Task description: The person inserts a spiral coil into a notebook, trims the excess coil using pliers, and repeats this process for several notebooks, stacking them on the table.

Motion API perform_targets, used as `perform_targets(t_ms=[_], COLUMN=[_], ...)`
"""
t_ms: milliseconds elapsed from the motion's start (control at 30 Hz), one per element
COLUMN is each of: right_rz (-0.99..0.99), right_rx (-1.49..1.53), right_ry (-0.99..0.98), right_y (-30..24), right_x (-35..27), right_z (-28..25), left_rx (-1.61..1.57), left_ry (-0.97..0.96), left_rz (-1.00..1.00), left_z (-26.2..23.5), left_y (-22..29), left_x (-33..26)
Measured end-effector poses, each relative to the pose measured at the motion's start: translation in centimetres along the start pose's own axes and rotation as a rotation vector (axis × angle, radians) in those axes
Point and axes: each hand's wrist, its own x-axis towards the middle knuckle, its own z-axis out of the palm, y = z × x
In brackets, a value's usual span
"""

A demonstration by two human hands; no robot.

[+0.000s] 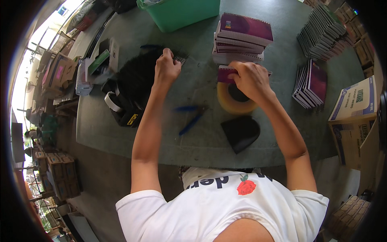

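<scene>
The right hand [250,78] is curled, fingers down, over one end of a small purple spiral-bound notebook [226,75] and grips it, pressing it flat near the middle of the grey-green bench [193,92]. The notebook has a magenta-purple cover with a wire coil along one long edge; its long axis runs left to right across the bench, and most of its right part is hidden under the hand. Just toward the near edge from it, partly under the wrist, lies a roll of tan packing tape [235,99], flat on its side. The left hand [166,67] is closed in a loose fist at the edge of a heap of black wire spirals [137,76] on the left part of the bench; what its fingers pinch cannot be told. Behind the notebook stands a stack of the same purple notebooks [242,38], with more standing on edge in rows toward the far right corner [322,36] and the right edge [310,84]. Blue-handled pliers [192,117] and a black rounded pad [241,132] lie toward the near edge. A green plastic bin [181,14] sits at the far edge; its contents are barely visible. An open cardboard box [354,121] stands off the right edge, its contents hidden.
</scene>
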Motion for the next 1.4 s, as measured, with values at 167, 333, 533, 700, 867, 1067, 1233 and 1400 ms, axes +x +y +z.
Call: perform_targets(t_ms=[167, 333, 533, 700, 867, 1067, 1233, 1400], right_rz=[-0.042, -0.002, -0.002, -0.095, -0.112, -0.138, -0.241, -0.173], right_rx=[0.237, 0.281, 0.327, 0.341, 0.282, 0.327, 0.332, 0.45], right_ry=[0.122, 0.049, 0.049, 0.085, 0.022, 0.107, 0.105, 0.189], right_y=[0.4, 0.4, 0.5, 0.1, -0.1, -1.3, -0.5, -0.8], right_x=[0.2, 0.3, 0.2, -0.1, -0.4, 0.0, 0.7, 0.7], right_z=[0.1, 0.1, 0.1, 0.0, -0.5, 0.1, 0.9, 0.8], left_rx=[-0.524, -0.588, -0.407, -0.315, -0.516, -0.502, -0.317, -0.07], left_ry=[-0.152, -0.161, -0.032, -0.002, -0.204, -0.177, -0.106, -0.108], left_rz=[0.018, 0.002, 0.166, 0.089, -0.033, 0.189, 0.309, 0.57], left_z=[-2.8, -2.3, -1.2, -0.7, -1.5, -1.9, -2.6, -1.0], left_y=[6.2, 8.3, 8.9, 9.6, 9.3, 9.2, 8.4, 10.9], left_x=[-4.2, -6.7, -6.9, -6.5, -5.5, -4.5, -4.3, -9.4])
